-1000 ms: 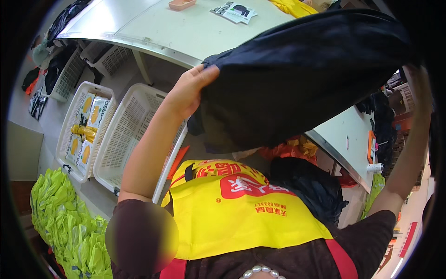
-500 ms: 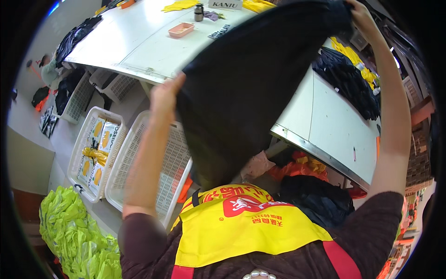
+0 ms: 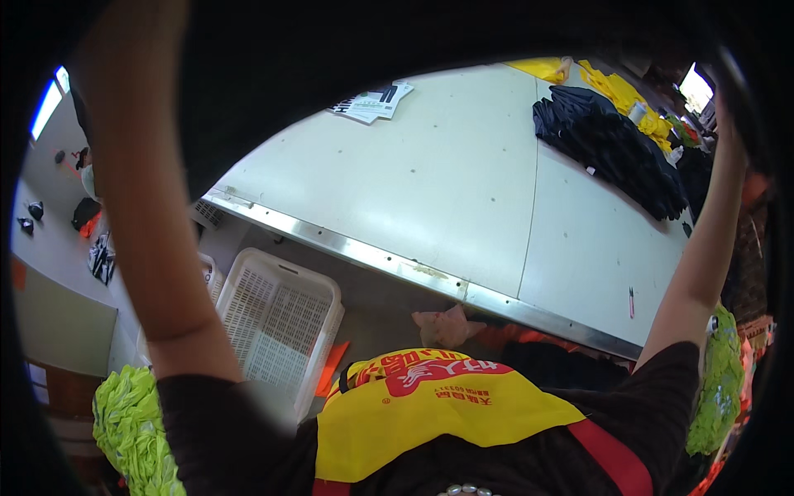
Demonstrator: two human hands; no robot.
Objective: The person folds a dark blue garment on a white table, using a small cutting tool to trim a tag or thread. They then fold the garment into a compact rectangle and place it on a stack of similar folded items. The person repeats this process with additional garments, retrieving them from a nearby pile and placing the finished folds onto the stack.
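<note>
White counter [image 3: 447, 186], with a large black cloth [image 3: 331, 41] high above it

Over the far left part of the counter, the black cloth fills the upper view, and its lower corner appears against the metal front edge [image 3: 347, 244] of the counter. I cannot tell whether they touch. Both arms are raised, one toward each end of the counter. The left hand [image 3: 128, 37] is lost in shadow beside the cloth, and the right hand [image 3: 726, 116] is dim, to the right of the counter. For both hands, I cannot tell whether the fingers grip the cloth or are loose.

I judge that several troubles are possible. If the cloth drops fast, its air or its hem could push the white leaflets [image 3: 372, 103], which lie loose on the counter. If it lands wide, it could cover the dark garments [image 3: 608, 149] at the counter's far right; because the colours are similar, they could be mixed. The thin pink tool [image 3: 632, 302] near the counter's right front corner could become hidden under fabric. If a grip is weak, the cloth could slide over the front edge toward the white basket [image 3: 281, 306] below the counter. Because the cloth also blocks the view of the counter's far left, anything there could be struck without notice.
</note>
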